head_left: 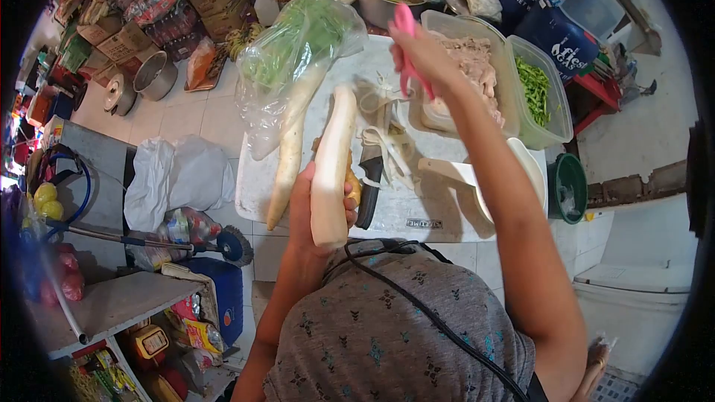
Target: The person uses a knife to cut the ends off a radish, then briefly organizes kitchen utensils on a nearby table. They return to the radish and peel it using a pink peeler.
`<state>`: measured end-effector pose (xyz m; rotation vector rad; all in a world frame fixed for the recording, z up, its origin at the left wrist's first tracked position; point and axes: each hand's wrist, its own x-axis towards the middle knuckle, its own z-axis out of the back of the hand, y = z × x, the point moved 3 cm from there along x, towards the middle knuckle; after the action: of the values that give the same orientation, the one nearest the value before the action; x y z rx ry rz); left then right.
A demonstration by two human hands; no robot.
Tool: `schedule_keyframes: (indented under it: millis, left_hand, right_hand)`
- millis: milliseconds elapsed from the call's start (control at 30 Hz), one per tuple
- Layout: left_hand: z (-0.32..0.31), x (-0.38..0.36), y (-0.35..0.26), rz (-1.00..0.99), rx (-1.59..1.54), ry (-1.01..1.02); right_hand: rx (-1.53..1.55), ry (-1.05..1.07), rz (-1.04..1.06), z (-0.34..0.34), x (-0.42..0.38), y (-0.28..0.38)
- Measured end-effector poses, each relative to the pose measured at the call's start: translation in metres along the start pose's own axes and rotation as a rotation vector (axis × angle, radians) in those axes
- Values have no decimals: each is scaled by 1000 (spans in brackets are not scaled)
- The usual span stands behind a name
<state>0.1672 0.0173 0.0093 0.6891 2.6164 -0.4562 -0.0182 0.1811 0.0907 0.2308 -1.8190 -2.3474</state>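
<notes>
A long white radish (334, 171), peeled pale over much of its length, lies in my left hand (304, 205), whose fingers wrap round its lower part. My right hand (421, 52) is raised over the far side of the white table (257, 201) and grips a pink peeler (406, 37). Another long radish (289, 156) rests on the table at the left, by a plastic bag of green leaves (302, 37). A black-handled knife (369, 190) lies right of my left hand, near pale peel strips (387, 145). Something yellowish-brown shows behind my left fingers.
At the back right stand a tub of raw meat (477, 67) and a tub of chopped greens (535, 89). A white handled utensil (447, 171) lies at the table's right, near a green bin (567, 190). Left are a white sack (179, 179) and a metal shelf (126, 301).
</notes>
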Motion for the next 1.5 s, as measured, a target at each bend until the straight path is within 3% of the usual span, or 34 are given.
schedule_keyframes:
  millis: [67, 167, 267, 367, 500, 633, 833, 1033, 1133, 1500]
  left_hand:
    - [-1, 0, 0, 5, 0, 17]
    - [0, 2, 2, 27, -69, -33]
    - [-7, 3, 3, 17, -127, -98]
    - [-13, 7, 5, -30, -53, -161]
    - [-26, 3, 9, -50, 33, -45]
    - [-22, 7, 13, -7, -204, 35]
    - [-32, 2, 15, -77, -85, 127]
    - [-4, 10, 16, -128, 7, -53]
    - [5, 4, 21, -121, 119, -204]
    - [10, -16, 17, -20, 188, -285]
  right_hand:
    - [346, 35, -105, -6, -20, -31]
    - [765, -5, -109, -24, -63, -21]
    - [1039, -11, 127, -42, -104, 12]
    - [1199, 172, 151, -58, -131, 29]
    - [1042, 183, 39, -76, -142, 33]
    - [1091, 122, -107, -86, -143, 22]
    - [1045, 70, -216, -90, -139, 15]
    - [980, 12, -330, -101, -129, -3]
    - [934, -60, -286, -102, -113, -19]
    - [740, -225, -144, -96, -28, -56]
